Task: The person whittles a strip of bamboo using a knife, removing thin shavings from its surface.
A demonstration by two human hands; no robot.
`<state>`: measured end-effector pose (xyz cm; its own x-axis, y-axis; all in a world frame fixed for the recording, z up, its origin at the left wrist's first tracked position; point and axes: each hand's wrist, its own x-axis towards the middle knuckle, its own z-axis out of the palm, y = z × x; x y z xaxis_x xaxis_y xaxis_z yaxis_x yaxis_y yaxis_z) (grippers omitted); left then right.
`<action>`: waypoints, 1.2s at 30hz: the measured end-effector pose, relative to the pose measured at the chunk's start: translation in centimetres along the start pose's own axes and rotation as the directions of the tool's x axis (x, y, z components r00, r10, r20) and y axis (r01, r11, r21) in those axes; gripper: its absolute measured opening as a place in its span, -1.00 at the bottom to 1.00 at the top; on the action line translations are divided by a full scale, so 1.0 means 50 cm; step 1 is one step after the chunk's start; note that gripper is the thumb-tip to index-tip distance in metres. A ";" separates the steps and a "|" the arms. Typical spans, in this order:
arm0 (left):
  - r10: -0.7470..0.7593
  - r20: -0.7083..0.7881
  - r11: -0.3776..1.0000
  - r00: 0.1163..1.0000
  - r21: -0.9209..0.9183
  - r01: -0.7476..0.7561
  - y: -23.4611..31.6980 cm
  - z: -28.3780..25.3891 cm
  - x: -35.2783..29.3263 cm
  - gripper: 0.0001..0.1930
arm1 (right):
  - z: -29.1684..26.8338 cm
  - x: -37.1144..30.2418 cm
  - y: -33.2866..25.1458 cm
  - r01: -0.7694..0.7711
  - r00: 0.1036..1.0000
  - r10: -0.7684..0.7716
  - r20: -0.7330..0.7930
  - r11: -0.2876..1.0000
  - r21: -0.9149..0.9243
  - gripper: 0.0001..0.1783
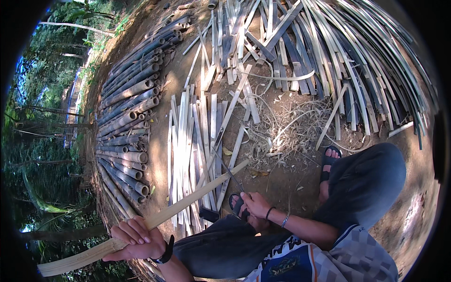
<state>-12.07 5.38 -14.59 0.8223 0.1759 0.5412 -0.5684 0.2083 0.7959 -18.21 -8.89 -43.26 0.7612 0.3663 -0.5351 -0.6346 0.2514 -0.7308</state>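
Observation:
My left hand (136, 239) is closed round a long, pale bamboo strip (197, 189). One end of the strip sticks out past my wrist at the lower left, and the other rises to the right, toward the middle. In my right hand (256, 205), beside my sandalled foot, is a knife (229, 173) with a thin dark blade pointing up and left. The blade crosses the strip near its far end; whether they touch I cannot tell. The knife's handle is mostly hidden by my fingers.
Cut bamboo poles (136, 101) lie stacked at the left. Split bamboo strips (188, 155) are piled before me, with more slats (347, 56) fanned out at the far right. Curled shavings (286, 127) cover the dirt ground between. A dark block-like object (209, 214) lies near my foot.

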 end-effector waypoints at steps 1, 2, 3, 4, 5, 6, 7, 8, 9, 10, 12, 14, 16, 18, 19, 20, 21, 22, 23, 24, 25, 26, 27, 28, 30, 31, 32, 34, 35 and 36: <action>0.001 0.012 1.000 1.000 -0.002 -0.001 -0.002 -0.002 0.000 -0.30 | 0.005 -0.003 0.001 -0.083 0.996 0.081 0.036 0.996 0.045 -0.51; 0.003 0.023 1.000 1.000 -0.004 -0.003 -0.005 -0.002 0.002 -0.31 | 0.008 -0.002 0.000 -0.029 0.998 0.029 0.064 1.000 0.005 -0.52; 0.007 0.036 1.000 0.999 -0.007 -0.007 -0.006 0.003 0.005 -0.31 | 0.007 0.002 0.009 0.121 0.993 -0.120 0.023 0.990 -0.068 -0.52; 0.012 0.026 1.000 1.000 -0.003 -0.012 -0.007 0.003 0.005 -0.31 | 0.004 0.010 0.024 0.264 0.963 -0.268 -0.006 0.953 -0.145 -0.51; 0.017 0.015 1.000 1.000 0.002 -0.017 -0.010 0.002 0.006 -0.31 | -0.001 0.015 0.036 0.397 0.911 -0.412 -0.024 0.890 -0.225 -0.51; 0.024 0.007 1.000 1.000 0.005 -0.024 -0.011 0.001 0.007 -0.31 | -0.012 0.018 0.036 0.307 0.944 -0.325 -0.054 0.927 -0.214 -0.52; 0.018 0.017 1.000 1.000 0.001 -0.018 -0.008 0.002 0.007 -0.31 | -0.028 0.022 0.034 0.215 0.968 -0.235 -0.084 0.956 -0.201 -0.52; 0.013 0.027 1.000 1.000 -0.003 -0.013 -0.004 0.002 0.004 -0.31 | -0.037 0.025 0.034 0.121 0.983 -0.143 -0.113 0.975 -0.184 -0.52; 0.004 0.036 1.000 0.999 -0.006 -0.004 -0.003 0.000 0.002 -0.31 | -0.027 0.018 0.027 0.083 0.991 -0.097 -0.089 0.985 -0.149 -0.52; 0.007 0.029 1.000 1.000 0.001 -0.007 -0.004 -0.002 0.002 -0.31 | -0.011 0.008 0.021 0.044 0.997 -0.052 -0.064 0.993 -0.114 -0.52; 0.016 0.016 1.000 1.000 0.018 -0.016 -0.006 -0.002 0.004 -0.31 | -0.007 -0.005 0.014 0.153 0.988 -0.155 0.005 0.968 -0.198 -0.49; 0.023 -0.001 0.999 1.000 0.025 -0.023 -0.008 -0.001 0.007 -0.31 | -0.018 0.010 0.040 0.277 0.954 -0.297 -0.045 0.929 -0.243 -0.49; 0.020 -0.003 1.000 1.000 0.021 -0.020 -0.008 0.001 0.007 -0.31 | -0.033 0.024 0.058 0.256 0.947 -0.307 -0.098 0.901 -0.351 -0.49; 0.013 0.005 1.000 1.000 0.011 -0.013 -0.005 0.000 0.004 -0.31 | -0.048 0.038 0.068 0.087 0.967 -0.194 -0.165 0.861 -0.502 -0.50; 0.017 0.008 1.000 1.000 0.014 -0.017 -0.004 -0.005 0.003 -0.31 | -0.038 0.025 0.049 0.124 0.977 -0.186 -0.107 0.895 -0.429 -0.49; 0.020 0.009 1.000 1.000 0.017 -0.020 -0.004 -0.010 0.002 -0.31 | -0.024 0.005 0.032 0.154 0.982 -0.182 -0.048 0.924 -0.351 -0.47; 0.023 0.016 1.000 1.000 0.015 -0.024 -0.005 -0.007 0.003 -0.31 | -0.019 -0.010 0.017 0.181 0.982 -0.186 0.006 0.946 -0.267 -0.46; 0.027 -0.014 0.999 1.000 0.025 -0.027 -0.006 -0.005 0.004 -0.31 | -0.021 -0.005 0.032 0.313 0.944 -0.330 -0.006 0.902 -0.297 -0.43; 0.032 -0.043 0.999 0.999 0.034 -0.030 -0.008 -0.003 0.006 -0.31 | -0.029 0.018 0.064 0.254 0.954 -0.291 -0.065 0.907 -0.336 -0.44; 0.032 -0.067 0.999 0.997 0.040 -0.029 -0.009 0.003 0.008 -0.31 | -0.043 0.046 0.102 0.191 0.958 -0.255 -0.132 0.910 -0.368 -0.45; 0.022 -0.047 0.999 0.999 0.025 -0.021 -0.008 0.004 0.009 -0.31 | -0.047 0.058 0.106 0.129 0.956 -0.221 -0.194 0.909 -0.397 -0.46; 0.013 -0.027 1.000 1.000 0.010 -0.012 -0.006 0.003 0.008 -0.31 | -0.050 0.061 0.114 0.112 0.962 -0.205 -0.183 0.900 -0.420 -0.46; 0.007 -0.011 1.000 1.000 -0.003 -0.007 -0.004 0.000 0.007 -0.31 | -0.049 0.055 0.100 0.097 0.968 -0.189 -0.166 0.889 -0.448 -0.47; 0.006 -0.001 1.000 1.000 -0.006 -0.006 -0.004 -0.005 0.007 -0.31 | -0.045 0.044 0.085 0.078 0.975 -0.167 -0.149 0.878 -0.473 -0.47; 0.002 0.024 1.000 1.000 -0.014 -0.002 -0.003 -0.009 0.007 -0.30 | -0.033 0.008 0.053 0.238 0.953 -0.292 -0.084 0.890 -0.389 -0.47; 0.004 0.009 1.000 1.000 -0.008 -0.004 -0.004 -0.008 0.008 -0.30 | -0.030 -0.002 0.044 0.316 0.933 -0.355 -0.058 0.885 -0.341 -0.46; 0.005 -0.005 1.000 1.000 -0.002 -0.005 -0.006 -0.008 0.010 -0.31 | -0.040 0.025 0.085 0.362 0.911 -0.410 -0.050 0.850 -0.383 -0.46; 0.004 -0.018 1.000 1.000 -0.003 -0.004 -0.007 -0.001 0.011 -0.31 | -0.070 0.053 0.106 0.154 0.963 -0.235 -0.133 0.881 -0.447 -0.47; 0.003 -0.018 1.000 1.000 -0.008 -0.003 -0.007 0.001 0.011 -0.31 | -0.080 0.061 0.112 0.048 0.972 -0.149 -0.180 0.882 -0.470 -0.48; 0.009 -0.025 1.000 1.000 -0.007 -0.009 -0.007 -0.002 0.010 -0.31 | -0.069 0.050 0.091 0.038 0.968 -0.158 -0.194 0.859 -0.511 -0.49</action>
<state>-11.48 5.52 -14.63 0.8163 0.2013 0.5414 -0.5760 0.2139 0.7890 -18.74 -9.92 -49.39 0.8633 0.1411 -0.4845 -0.4478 -0.2283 -0.8645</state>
